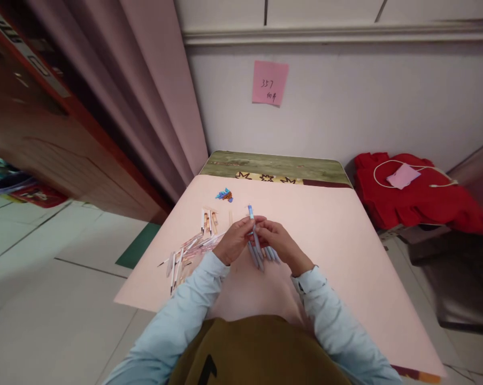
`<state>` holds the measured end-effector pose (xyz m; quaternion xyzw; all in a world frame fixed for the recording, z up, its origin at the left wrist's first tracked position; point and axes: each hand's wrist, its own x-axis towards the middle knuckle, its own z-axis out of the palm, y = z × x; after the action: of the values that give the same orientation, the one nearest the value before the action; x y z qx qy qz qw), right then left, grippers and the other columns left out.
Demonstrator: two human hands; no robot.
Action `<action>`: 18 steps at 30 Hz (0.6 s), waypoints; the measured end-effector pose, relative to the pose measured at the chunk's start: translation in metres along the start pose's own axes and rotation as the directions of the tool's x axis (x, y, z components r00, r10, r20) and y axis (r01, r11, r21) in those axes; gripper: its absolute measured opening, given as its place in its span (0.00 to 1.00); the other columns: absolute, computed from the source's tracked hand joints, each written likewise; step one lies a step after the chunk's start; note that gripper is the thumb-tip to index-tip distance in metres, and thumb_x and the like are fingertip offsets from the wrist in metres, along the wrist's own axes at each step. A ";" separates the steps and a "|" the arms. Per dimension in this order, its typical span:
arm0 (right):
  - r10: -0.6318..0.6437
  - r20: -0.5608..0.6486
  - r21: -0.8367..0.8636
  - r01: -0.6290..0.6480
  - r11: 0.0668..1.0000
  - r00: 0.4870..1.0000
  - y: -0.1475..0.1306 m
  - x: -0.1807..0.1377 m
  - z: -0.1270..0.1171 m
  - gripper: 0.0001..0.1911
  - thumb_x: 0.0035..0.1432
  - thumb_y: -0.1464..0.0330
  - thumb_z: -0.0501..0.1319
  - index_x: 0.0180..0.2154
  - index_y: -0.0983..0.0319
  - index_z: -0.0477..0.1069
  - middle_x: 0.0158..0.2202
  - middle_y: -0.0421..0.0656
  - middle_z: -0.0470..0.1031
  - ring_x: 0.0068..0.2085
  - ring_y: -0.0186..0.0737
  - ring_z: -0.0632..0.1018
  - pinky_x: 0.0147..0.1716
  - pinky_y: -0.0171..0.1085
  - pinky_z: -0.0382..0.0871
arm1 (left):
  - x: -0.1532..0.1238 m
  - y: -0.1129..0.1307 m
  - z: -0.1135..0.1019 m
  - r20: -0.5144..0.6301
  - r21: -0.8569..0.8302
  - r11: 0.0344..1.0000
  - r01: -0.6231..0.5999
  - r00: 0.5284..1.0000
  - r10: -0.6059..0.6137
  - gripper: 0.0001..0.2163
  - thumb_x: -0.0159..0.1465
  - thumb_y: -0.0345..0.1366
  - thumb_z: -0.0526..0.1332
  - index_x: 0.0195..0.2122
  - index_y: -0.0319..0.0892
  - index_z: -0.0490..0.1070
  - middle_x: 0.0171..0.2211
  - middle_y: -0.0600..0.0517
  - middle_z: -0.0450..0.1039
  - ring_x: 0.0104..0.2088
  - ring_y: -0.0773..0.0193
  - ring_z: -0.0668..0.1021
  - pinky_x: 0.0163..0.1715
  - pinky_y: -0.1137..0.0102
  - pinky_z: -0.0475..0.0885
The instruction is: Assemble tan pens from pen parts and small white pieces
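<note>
Over the middle of the table, my left hand [238, 239] and my right hand [279, 241] meet around a pen [250, 212] with a blue upper end and a grey-blue body. Fingers of both hands are closed on it, and they hide its middle. Several grey-blue pen pieces [271, 255] lie just below, partly covered by my right hand. Left of my hands is a loose pile of thin refills [179, 262] with dark tips, some in clear plastic. Above that pile are short white and tan tubes [207, 220]. Farther back sits a small heap of blue and brown parts [225, 195].
A pale pink sheet [329, 256] covers the table; its green wooden back edge [273, 162] meets the wall. A brown door [84, 144] and curtain [161, 80] stand left. Red cloth [421, 200] with a white cable lies right, above a dark stool [461, 278].
</note>
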<state>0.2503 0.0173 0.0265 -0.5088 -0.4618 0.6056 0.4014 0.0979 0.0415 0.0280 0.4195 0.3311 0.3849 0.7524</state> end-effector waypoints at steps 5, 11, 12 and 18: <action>0.050 0.368 0.511 -0.247 0.823 0.928 0.011 0.000 0.011 0.18 0.56 0.54 0.65 0.35 0.63 0.69 0.22 0.33 0.62 0.21 0.27 0.63 0.23 0.30 0.60 | 0.001 0.004 -0.007 -0.054 -0.148 0.989 0.015 0.998 -0.024 0.14 0.59 0.43 0.68 0.40 0.38 0.78 0.38 0.45 0.79 0.31 0.65 0.77 0.37 0.68 0.72; 0.032 0.494 0.689 -0.414 0.595 0.869 0.012 0.002 0.027 0.14 0.59 0.59 0.66 0.34 0.62 0.66 0.18 0.27 0.42 0.18 0.25 0.43 0.18 0.27 0.45 | -0.006 0.009 -0.018 -0.063 -0.217 0.976 -0.011 0.998 -0.003 0.15 0.57 0.42 0.69 0.41 0.37 0.78 0.40 0.43 0.80 0.40 0.60 0.80 0.46 0.66 0.72; 0.039 0.481 0.685 -0.403 0.606 0.876 0.011 0.002 0.031 0.15 0.58 0.58 0.66 0.33 0.62 0.66 0.18 0.27 0.42 0.18 0.25 0.43 0.18 0.27 0.45 | -0.007 0.010 -0.019 -0.084 -0.197 0.980 -0.029 0.996 0.013 0.14 0.57 0.42 0.70 0.38 0.37 0.78 0.38 0.43 0.81 0.37 0.61 0.80 0.43 0.67 0.72; 0.003 0.112 0.433 -0.052 0.900 0.994 0.008 0.004 0.044 0.23 0.47 0.53 0.73 0.29 0.62 0.67 0.18 0.31 0.60 0.20 0.26 0.60 0.21 0.30 0.54 | -0.004 0.011 -0.021 -0.297 -0.090 0.990 -0.112 0.951 0.081 0.11 0.55 0.40 0.71 0.31 0.36 0.79 0.35 0.45 0.80 0.31 0.66 0.78 0.37 0.70 0.71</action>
<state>0.2064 0.0124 0.0204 -0.3791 -0.3288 0.7257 0.4707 0.0757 0.0500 0.0295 0.3330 0.3970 0.4962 0.6966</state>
